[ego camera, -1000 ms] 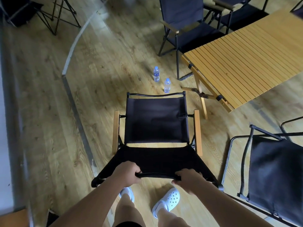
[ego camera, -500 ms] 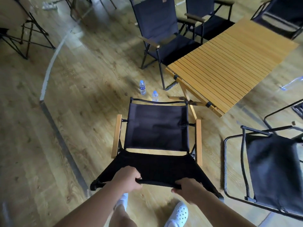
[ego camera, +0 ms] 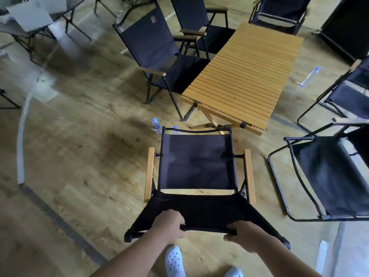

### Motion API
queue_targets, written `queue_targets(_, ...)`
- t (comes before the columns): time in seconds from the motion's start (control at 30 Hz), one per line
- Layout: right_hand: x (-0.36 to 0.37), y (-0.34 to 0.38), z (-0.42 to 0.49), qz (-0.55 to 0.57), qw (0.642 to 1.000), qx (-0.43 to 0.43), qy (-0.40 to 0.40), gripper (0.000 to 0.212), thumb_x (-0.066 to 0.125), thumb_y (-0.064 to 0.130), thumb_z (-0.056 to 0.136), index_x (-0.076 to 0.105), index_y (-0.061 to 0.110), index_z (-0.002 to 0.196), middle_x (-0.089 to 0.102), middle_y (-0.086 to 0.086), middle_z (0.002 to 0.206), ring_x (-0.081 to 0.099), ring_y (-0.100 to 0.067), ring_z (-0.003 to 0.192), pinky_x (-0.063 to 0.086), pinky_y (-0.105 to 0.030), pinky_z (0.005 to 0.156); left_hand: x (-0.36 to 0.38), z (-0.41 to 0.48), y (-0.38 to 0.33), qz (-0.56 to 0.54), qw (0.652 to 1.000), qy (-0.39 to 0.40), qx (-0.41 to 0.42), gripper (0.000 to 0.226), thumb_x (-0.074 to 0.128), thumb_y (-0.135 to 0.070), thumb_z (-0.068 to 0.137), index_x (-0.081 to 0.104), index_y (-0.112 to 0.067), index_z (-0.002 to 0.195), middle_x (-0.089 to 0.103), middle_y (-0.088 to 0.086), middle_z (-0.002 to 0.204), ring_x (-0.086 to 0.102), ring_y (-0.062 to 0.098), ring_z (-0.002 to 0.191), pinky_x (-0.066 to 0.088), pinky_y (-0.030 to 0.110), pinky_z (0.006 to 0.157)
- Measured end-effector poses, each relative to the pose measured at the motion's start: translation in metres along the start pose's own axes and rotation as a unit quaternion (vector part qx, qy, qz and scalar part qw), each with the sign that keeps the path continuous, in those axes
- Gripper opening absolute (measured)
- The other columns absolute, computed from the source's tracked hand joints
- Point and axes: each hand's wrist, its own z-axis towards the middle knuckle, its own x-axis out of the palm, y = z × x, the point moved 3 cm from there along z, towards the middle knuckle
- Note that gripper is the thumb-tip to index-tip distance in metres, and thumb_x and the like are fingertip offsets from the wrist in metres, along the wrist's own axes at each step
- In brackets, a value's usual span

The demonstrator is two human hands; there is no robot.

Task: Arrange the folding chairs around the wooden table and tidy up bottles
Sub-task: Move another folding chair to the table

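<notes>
A black fabric folding chair (ego camera: 196, 162) with wooden armrests stands right in front of me, its seat toward the slatted wooden table (ego camera: 245, 76). My left hand (ego camera: 169, 224) and my right hand (ego camera: 242, 233) both grip the top bar of its backrest. Two small water bottles stand on the floor just beyond the chair: one bottle (ego camera: 156, 124) in full view, the other bottle (ego camera: 175, 127) mostly hidden behind the seat's front bar. A third bottle (ego camera: 309, 76) lies on the floor to the right of the table.
Two black chairs (ego camera: 159, 54) stand along the table's left side and another chair (ego camera: 279, 11) at its far end. Two more chairs (ego camera: 329, 176) stand at the right. Folded frames (ego camera: 30, 23) sit at the far left. My white shoes (ego camera: 174, 260) are below.
The held chair has moved forward toward the table's near end. The two standing bottles are now right at its front bar, one nearly hidden. More of the room's far side has come into view.
</notes>
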Motion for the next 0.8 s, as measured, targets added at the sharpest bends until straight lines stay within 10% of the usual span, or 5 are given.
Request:
queue_targets(0.4,0.012,0.049,0.018,0.056,0.996,0.039,-0.062,0.045,0.055,0.068,0.085,0.065,0.040,0.119,0.066,0.009,0.104,0.059,-0.022,0.102,0.048,-0.042,0.097,-0.053,0.013,0.036,0.062,0.998,-0.005,0.013,0.024,0.066,-0.034,0.083,0.054,-0.018,0.070,0.047,-0.001,0.063,0.053,0.025,0.073,0.042,0.028,0.064)
queue_targets(0.57,0.005,0.075,0.032,0.077,0.993,0.055,-0.067,0.043,0.055,0.067,0.086,0.064,0.041,0.119,0.061,0.012,0.097,0.059,-0.023,0.104,0.047,-0.042,0.096,-0.083,0.032,0.054,0.119,0.992,0.005,0.046,0.012,0.062,-0.033,0.083,0.062,-0.023,0.076,0.066,0.001,0.090,0.061,0.029,0.096,0.036,0.046,0.108)
queue_targets(0.8,-0.006,0.125,0.061,0.105,0.988,0.078,-0.082,0.038,0.052,0.072,0.083,0.060,0.039,0.100,0.058,0.010,0.095,0.057,-0.022,0.098,0.049,-0.040,0.091,-0.139,0.067,0.090,0.149,0.987,0.015,0.062,0.024,0.060,-0.025,0.083,0.050,-0.019,0.061,0.056,0.001,0.076,0.061,0.032,0.091,0.038,0.048,0.107)
